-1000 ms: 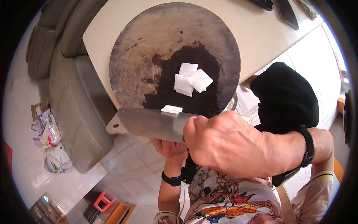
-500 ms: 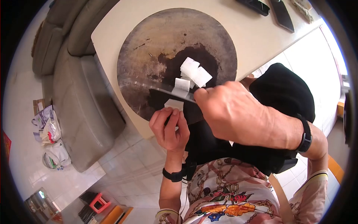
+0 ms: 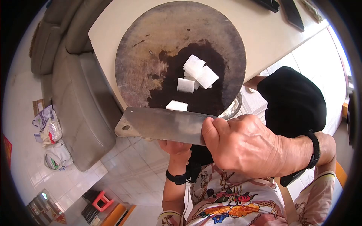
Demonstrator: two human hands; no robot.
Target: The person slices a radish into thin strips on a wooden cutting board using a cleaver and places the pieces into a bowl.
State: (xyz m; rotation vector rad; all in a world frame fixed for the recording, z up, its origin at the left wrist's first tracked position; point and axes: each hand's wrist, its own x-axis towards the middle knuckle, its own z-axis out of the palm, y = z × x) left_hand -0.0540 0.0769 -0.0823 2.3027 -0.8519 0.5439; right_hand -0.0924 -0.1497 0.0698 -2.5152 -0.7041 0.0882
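My right hand (image 3: 243,145) is closed round the handle end of a broad cleaver (image 3: 162,124). Its blade lies across the near edge of the round chopping board (image 3: 141,71), blade face towards me. Behind the blade is my left hand (image 3: 176,147); its fingers are hidden, so I cannot see what they touch. A white piece (image 3: 177,105), perhaps radish or winter melon, shows just beyond the blade's far edge. Farther in, one flat white slice (image 3: 186,85) lies beside a small overlapping pile of white slices (image 3: 207,77) on the wet dark patch.
The board stands on a cream table (image 3: 260,41) with dark objects (image 3: 292,15) at its far right. Partly hidden under the board's right edge is a clear bowl (image 3: 234,107). A grey sofa (image 3: 81,101) stands to the left, bags (image 3: 49,124) and a red stool (image 3: 102,201) on the floor.
The cleaver has come back from the white pieces towards me and turned its flat face up, now covering my left fingers. One cut slice stands apart from the piece near the blade.
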